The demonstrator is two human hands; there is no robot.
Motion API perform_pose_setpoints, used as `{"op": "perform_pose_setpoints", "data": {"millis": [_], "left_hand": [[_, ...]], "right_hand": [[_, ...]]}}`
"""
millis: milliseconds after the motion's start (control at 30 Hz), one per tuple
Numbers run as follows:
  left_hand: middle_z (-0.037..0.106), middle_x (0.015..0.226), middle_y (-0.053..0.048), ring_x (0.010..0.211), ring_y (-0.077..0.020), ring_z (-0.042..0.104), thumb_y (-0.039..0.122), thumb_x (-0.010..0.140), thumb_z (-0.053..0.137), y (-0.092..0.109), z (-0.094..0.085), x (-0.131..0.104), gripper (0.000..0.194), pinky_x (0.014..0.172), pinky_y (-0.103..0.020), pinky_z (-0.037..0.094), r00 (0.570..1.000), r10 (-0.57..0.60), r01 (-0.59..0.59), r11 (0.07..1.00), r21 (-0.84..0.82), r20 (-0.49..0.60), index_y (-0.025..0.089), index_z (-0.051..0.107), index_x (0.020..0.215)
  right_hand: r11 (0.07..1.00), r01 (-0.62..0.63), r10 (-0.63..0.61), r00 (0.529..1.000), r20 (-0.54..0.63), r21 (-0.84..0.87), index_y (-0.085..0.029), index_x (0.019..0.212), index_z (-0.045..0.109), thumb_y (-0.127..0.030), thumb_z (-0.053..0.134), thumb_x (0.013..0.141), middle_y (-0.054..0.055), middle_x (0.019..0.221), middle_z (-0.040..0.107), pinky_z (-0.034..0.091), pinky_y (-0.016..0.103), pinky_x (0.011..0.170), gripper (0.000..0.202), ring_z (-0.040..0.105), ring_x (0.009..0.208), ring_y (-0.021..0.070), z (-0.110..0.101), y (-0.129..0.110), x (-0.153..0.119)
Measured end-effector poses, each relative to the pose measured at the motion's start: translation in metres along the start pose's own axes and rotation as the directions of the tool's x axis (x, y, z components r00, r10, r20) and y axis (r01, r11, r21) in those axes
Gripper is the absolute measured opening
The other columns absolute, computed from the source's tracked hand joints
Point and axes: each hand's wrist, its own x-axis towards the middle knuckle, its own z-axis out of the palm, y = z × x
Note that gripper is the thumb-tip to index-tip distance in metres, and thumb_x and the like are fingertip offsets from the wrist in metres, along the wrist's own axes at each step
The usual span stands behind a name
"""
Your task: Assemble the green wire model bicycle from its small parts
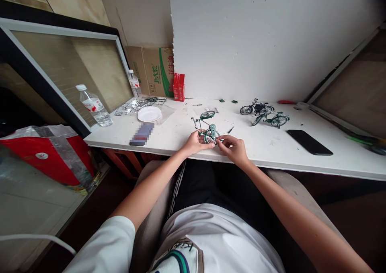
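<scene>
A small green model bicycle [212, 129] is held near the table's front edge, its front wheel pointing away from me. My left hand [193, 143] grips it from the left by the rear wheel and saddle end. From the right, my right hand [233, 148] pinches at the rear wheel near its hub; whether a separate small part is between the fingertips is too small to tell. A thin dark tool [230, 130] lies just beyond my right hand.
Another green model bicycle [271, 119] and a black one [255, 107] stand to the right, beyond a black phone [309, 142]. Leftward are a white plate [149, 113], a blurred-out item [142, 134], parts frames [141, 105] and a water bottle [95, 106]. A white board [271, 44] rises behind.
</scene>
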Motion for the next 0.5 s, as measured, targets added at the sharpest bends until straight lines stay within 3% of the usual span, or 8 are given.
{"op": "perform_pose_setpoints", "data": {"millis": [233, 500], "left_hand": [[0.077, 0.112, -0.010, 0.099, -0.0217, 0.077, 0.019, 0.047, 0.106, 0.0024, 0.0007, -0.0011, 0.091, 0.101, -0.043, 0.059, 1.000, 0.001, -0.001, 1.000, 0.007, -0.015, 0.017, 0.055, 0.122], [0.079, 0.107, -0.009, 0.096, -0.0227, 0.078, 0.027, 0.054, 0.106, -0.0018, 0.0009, 0.0029, 0.086, 0.098, -0.042, 0.061, 0.999, 0.049, -0.049, 0.999, -0.015, 0.010, 0.017, 0.058, 0.124]], "right_hand": [[1.000, 0.004, -0.004, 1.000, -0.009, 0.006, -0.020, 0.102, 0.079, -0.054, 0.071, 0.097, 0.000, 0.060, 0.066, 0.048, 0.028, 0.053, 0.035, 0.057, 0.050, 0.0144, -0.0005, -0.0019, 0.0001], [1.000, 0.002, -0.001, 0.999, -0.036, 0.013, -0.020, 0.103, 0.077, -0.060, 0.069, 0.097, 0.000, 0.061, 0.067, 0.049, 0.030, 0.054, 0.041, 0.058, 0.051, 0.0156, 0.0004, -0.0050, -0.0007]]}}
